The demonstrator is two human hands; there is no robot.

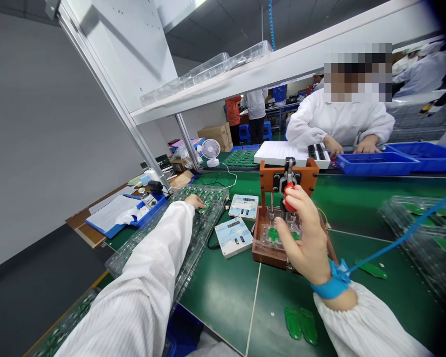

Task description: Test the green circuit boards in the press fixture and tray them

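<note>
My right hand (304, 234) grips the red handle of the toggle clamp (289, 191) on a brown test fixture (278, 238) in the middle of the green bench. A small green circuit board (273, 233) lies under the fixture's clear plate. A blue wrist strap (334, 282) with a blue cord circles that wrist. My left hand (195, 201) reaches out to the left onto a clear tray of green circuit boards (204, 218), fingers curled on the boards; whether it holds one I cannot tell.
Two small white meter boxes (233, 237) sit between tray and fixture. Loose green boards (301, 325) lie near the front edge. Clear trays (423, 233) stand at right. Across the bench a person in white works beside blue bins (375, 162). A blue clipboard (122, 213) and small fan (210, 150) are at left.
</note>
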